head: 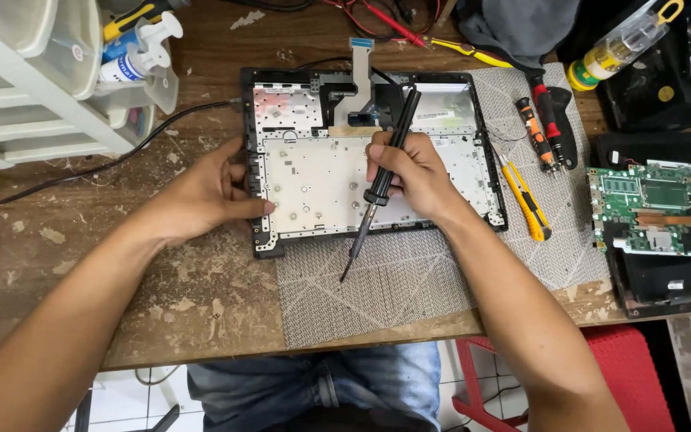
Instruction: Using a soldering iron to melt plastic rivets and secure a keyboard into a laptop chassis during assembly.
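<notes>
Nearest the camera, the person's knees in blue jeans (321,388) showed below the table edge, with a red stool (601,376) to the right. The worn wooden table (185,296) carried a grey mat (409,288) under the work.

The right hand (413,172) was closed around a black iron (381,188), held like a pen; its thin tip hung over the mat just in front of the laptop shell's near edge, and I could not tell whether it touched the mat. The handle ran up and back across the shell, its cord end towards the far side.

The left hand (201,196) lay flat on the table at the left edge of the laptop shell (313,184), fingers loosely extended and the thumb pressed against the frame; it gripped nothing. The shell lay open, inner side up, showing a silvery metal plate dotted with small studs, partly on the mat and partly on bare wood.

To the right of the shell lay a yellow knife (525,200), and beyond it an orange-and-black screwdriver (536,132) beside a black tool with a red band. Farther right, a green circuit board (649,208) with a copper heat pipe rested on a black case.

At the far left stood white drawers (33,88) with bottles (133,48) beside them, and a black cable (97,164) ran across the table to the shell. At the far edge lay red leads (381,18).
</notes>
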